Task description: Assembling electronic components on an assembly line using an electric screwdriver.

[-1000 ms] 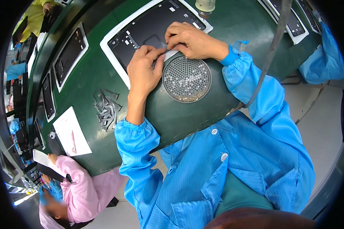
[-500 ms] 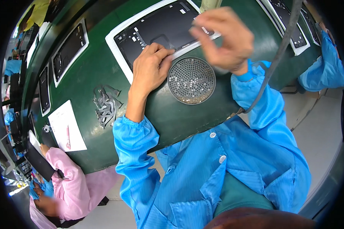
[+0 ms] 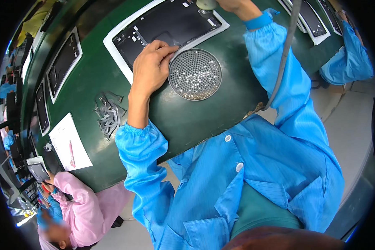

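My left hand (image 3: 151, 68) rests at the near edge of a flat black panel (image 3: 166, 27), a device housing with small white pieces on it, lying in a white tray (image 3: 116, 56). Its fingers are curled with thumb and forefinger close together; anything between them is too small to make out. Beside that hand stands a round grey dish (image 3: 195, 75) of many small holes, with shiny bits in it. My right hand (image 3: 234, 5) reaches to the top edge, its fingers mostly out of the picture. Next to it is the cream rounded end of a tool (image 3: 206, 4).
A grey cable (image 3: 284, 54) hangs at the right. Crumpled grey strips (image 3: 108, 114), a white paper (image 3: 71, 141) with a pen (image 3: 71, 153), and more panels (image 3: 64, 64) lie to the left. A person in pink (image 3: 81, 196) sits lower left; a blue sleeve (image 3: 348, 62) shows at right.
My right hand has moved up and away from above the dish to the top edge beside the cream tool. The left hand stays at the panel's edge. The whole view has shifted slightly.
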The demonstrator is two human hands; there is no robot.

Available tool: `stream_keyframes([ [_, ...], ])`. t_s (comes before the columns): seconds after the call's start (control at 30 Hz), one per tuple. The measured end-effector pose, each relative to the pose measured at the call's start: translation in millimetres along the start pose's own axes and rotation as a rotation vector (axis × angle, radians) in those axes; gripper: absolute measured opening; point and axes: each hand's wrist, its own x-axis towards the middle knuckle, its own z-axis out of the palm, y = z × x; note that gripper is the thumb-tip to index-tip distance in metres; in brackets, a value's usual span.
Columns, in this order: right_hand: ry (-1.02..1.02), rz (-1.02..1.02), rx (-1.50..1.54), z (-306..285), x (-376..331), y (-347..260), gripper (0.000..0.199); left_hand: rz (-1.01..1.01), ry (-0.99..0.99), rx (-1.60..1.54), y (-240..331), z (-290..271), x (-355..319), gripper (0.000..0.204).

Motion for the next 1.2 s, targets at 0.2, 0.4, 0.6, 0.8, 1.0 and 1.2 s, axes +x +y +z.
stream_keyframes([
  [0.2, 0.027, -0.056, 0.158, 33, -62, -3, 0.037, -0.028, 0.015, -0.002, 0, 2, -3, 0.018],
  [0.4, 0.155, 0.010, 0.103, 48, -98, 5, 0.043, -0.006, -0.014, -0.017, -2, 0, -3, 0.020],
  [0.6, 0.100, -0.137, -0.095, 39, -95, 14, 0.036, -0.002, -0.040, -0.006, 2, 0, 0, 0.020],
  [0.8, 0.078, -0.108, -0.138, 38, -95, 18, 0.032, 0.004, -0.043, -0.047, 0, 1, 1, 0.021],
  [1.0, 0.087, -0.080, -0.051, 41, -95, 26, 0.036, -0.013, -0.054, -0.046, 0, -1, 1, 0.020],
  [1.2, 0.107, -0.198, -0.045, 41, -91, 25, 0.033, 0.004, -0.053, -0.050, 4, -1, 4, 0.020],
])
